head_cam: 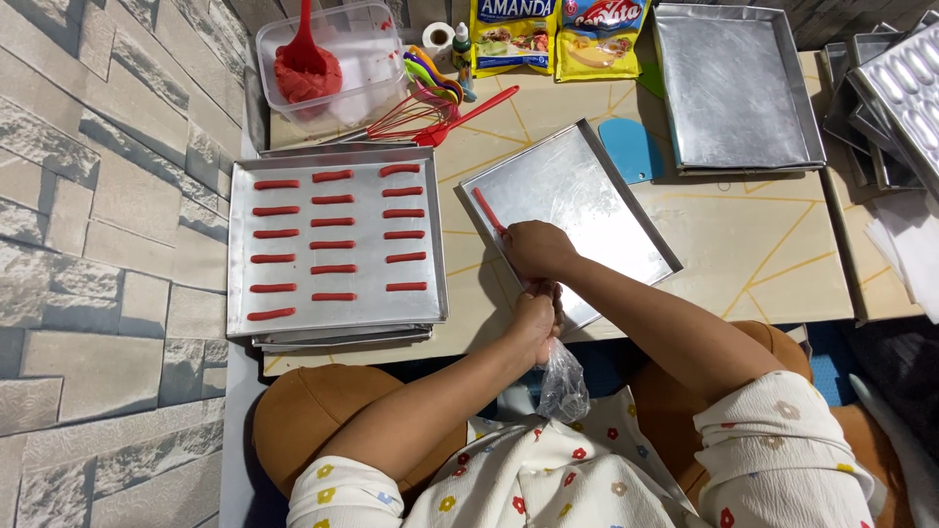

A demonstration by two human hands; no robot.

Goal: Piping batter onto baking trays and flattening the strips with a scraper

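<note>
Below, both hands' grip closed on piping bag point(560, 376), red strip point(488, 209) in tray point(606, 166), probably dough.

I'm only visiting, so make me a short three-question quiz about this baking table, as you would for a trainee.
1. True or false: the left metal baking tray holds rows of red dough strips.
2. How many red strips lie on the tilted metal tray in front of the person's hands? A) one B) five C) twelve
3. What sits in the clear plastic tub at the back?

Key
1. True: three columns of strips.
2. A: a single red strip near its left edge, beside the right hand. The left hand grips a clear plastic piping bag.
3. A lump of red dough with a red spatula in it.
</note>
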